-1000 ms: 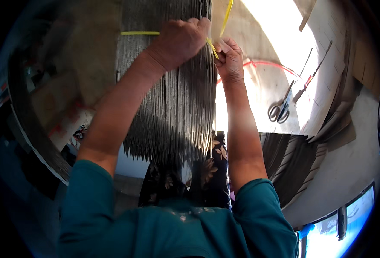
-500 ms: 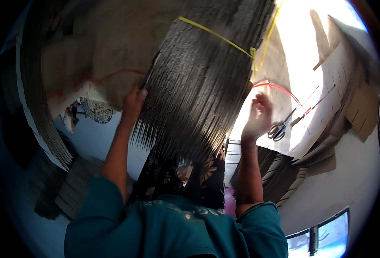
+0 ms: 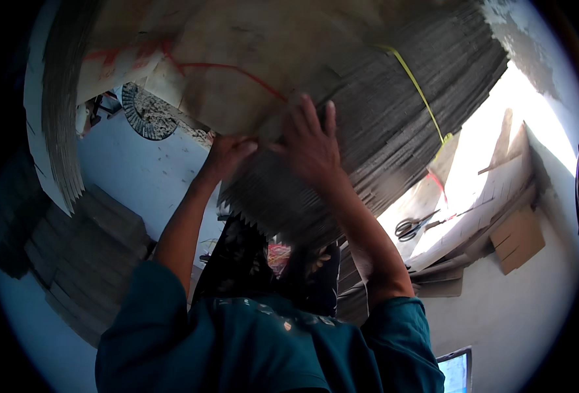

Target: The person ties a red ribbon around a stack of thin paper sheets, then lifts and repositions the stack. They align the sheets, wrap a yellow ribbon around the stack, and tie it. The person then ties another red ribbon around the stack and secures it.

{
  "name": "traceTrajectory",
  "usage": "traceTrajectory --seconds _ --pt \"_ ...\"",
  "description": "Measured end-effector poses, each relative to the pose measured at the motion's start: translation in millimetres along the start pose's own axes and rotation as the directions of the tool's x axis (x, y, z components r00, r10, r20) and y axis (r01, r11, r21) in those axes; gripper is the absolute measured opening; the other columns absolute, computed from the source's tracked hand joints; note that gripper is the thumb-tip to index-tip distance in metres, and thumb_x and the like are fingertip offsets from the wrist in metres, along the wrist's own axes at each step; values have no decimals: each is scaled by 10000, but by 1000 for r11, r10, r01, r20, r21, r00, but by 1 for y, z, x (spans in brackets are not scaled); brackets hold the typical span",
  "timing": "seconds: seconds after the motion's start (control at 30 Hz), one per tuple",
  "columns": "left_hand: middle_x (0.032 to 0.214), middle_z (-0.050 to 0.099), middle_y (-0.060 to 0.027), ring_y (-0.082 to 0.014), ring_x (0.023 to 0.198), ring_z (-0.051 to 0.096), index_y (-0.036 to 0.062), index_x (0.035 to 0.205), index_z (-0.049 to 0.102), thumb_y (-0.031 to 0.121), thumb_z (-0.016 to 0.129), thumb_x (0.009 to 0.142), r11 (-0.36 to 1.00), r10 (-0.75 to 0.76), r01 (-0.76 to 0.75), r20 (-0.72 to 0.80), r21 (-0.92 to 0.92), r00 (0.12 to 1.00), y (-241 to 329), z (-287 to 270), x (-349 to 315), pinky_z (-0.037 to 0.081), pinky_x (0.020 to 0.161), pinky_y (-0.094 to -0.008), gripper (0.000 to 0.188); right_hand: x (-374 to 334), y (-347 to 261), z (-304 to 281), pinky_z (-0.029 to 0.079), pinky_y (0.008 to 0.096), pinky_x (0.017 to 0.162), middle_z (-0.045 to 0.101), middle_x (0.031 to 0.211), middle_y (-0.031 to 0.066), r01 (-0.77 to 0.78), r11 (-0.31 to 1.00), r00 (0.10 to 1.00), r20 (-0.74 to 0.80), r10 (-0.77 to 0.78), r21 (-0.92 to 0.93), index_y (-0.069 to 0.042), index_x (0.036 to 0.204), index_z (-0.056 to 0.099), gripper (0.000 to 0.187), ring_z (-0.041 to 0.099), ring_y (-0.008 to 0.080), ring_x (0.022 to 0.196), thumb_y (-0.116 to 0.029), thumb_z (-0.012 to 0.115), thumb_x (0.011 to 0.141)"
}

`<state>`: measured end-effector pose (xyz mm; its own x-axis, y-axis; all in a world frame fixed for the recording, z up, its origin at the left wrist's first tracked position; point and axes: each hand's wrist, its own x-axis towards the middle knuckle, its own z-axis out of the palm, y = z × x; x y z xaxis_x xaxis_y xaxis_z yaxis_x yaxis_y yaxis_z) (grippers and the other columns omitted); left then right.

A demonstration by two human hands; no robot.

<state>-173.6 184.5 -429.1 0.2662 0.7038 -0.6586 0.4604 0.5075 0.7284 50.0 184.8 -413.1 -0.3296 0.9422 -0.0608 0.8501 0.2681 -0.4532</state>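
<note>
A thick stack of dark grey cardboard sheets (image 3: 381,124), its layered edges facing up, lies slanted in front of me. Yellow strapping (image 3: 412,77) runs across its far right part. My left hand (image 3: 227,157) is closed at the stack's near left corner, fingers curled and thumb pointing right; its grip is partly hidden. Over the stack's left edge, my right hand (image 3: 312,141) is open with its fingers spread, slightly blurred. Whether its palm presses on the sheets I cannot tell.
Red string (image 3: 230,66) crosses the brown board surface (image 3: 237,33) beyond my hands. Scissors (image 3: 415,226) lie at the right beside slotted cardboard pieces (image 3: 518,239). Another tall cardboard stack (image 3: 60,111) stands at the left, with grey bundles (image 3: 86,242) lower down. A round grey ribbed object (image 3: 146,112) is beyond my left hand.
The stack has turned, its far end swinging to the right. My right hand has moved from its right side to the left edge, near my left hand.
</note>
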Motion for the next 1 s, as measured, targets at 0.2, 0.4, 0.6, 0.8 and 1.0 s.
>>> traceTrajectory --seconds 0.2,0.4,0.6,0.8,1.0 --pt "710 656 -162 -315 666 645 12 745 671 346 685 739 937 9 151 -452 315 892 -30 -17 108 480 613 -397 335 -2 3 -2 170 640 1044 553 1035 81 60 996 993 -104 -53 63 -43 932 610 353 437 249 1144 -327 647 726" --pt "690 653 -176 -341 678 652 35 663 679 275 698 640 940 -26 242 -655 241 755 -24 0 166 512 634 -421 243 -4 5 0 161 628 1064 570 979 61 79 995 989 -131 -71 57 -50 883 621 272 490 216 1094 -218 688 679" --pt "673 656 -169 -315 671 661 2 636 652 166 690 609 999 -10 38 -685 26 728 -18 4 185 516 629 -413 171 -14 6 3 154 595 1079 603 985 43 100 994 979 -180 -91 41 -72 849 639 215 526 225 1067 -172 696 667" --pt "650 632 -152 -267 626 630 -15 569 595 218 720 666 963 -268 184 -726 -196 633 0 -2 155 484 585 -389 282 -14 7 -1 160 586 1086 606 965 34 35 996 985 -173 -21 81 -79 820 632 196 545 212 1036 -162 709 660" --pt "679 649 -189 -337 683 657 -24 600 616 278 715 693 918 -170 344 -585 200 793 9 2 162 501 648 -428 332 -10 7 1 141 601 1094 584 887 40 82 994 978 -195 -67 68 -77 766 620 198 539 189 1032 -189 710 630"
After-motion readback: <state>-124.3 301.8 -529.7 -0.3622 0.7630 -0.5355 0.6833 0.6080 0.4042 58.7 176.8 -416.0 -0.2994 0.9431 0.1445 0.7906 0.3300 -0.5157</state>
